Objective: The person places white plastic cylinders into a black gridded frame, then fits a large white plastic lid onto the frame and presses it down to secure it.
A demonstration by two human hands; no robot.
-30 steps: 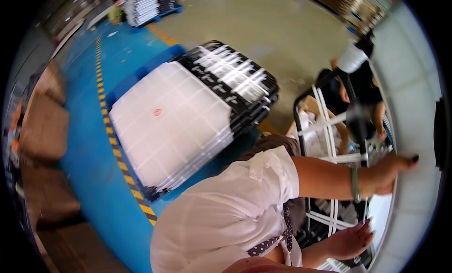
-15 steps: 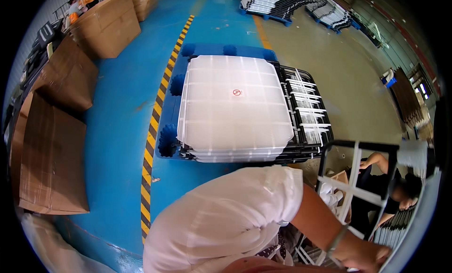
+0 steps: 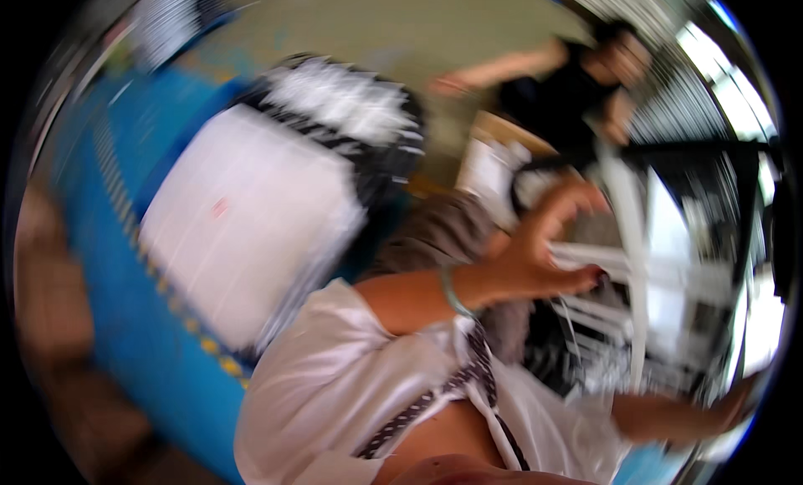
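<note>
My left hand (image 3: pixel 556 247), a bracelet at its wrist, is raised in front of my body with thumb and fingers spread in a curve and nothing between them. Just beyond it stands a black tubular frame (image 3: pixel 686 149) crossed by white straps (image 3: pixel 629 234). My right hand (image 3: pixel 736 408) reaches to the right edge, low beside that frame. Its fingers are smeared, and whether they grip the frame cannot be made out. Below the left hand, more white-strapped frames (image 3: pixel 598 322) show, blurred.
To the left, a stack of whitish plastic sheets (image 3: pixel 251 209) lies over black frames with white straps (image 3: pixel 343 100) on a blue pallet (image 3: pixel 180 155). A co-worker in black (image 3: pixel 552 92) sits beyond, near an open cardboard box (image 3: pixel 485 142). Brown cartons (image 3: pixel 54 276) line the far left.
My view has swung to the right, so the stack now sits further left and tilted. My left hand, earlier low at the right, is now raised mid-view with spread fingers. My right hand has come into view.
</note>
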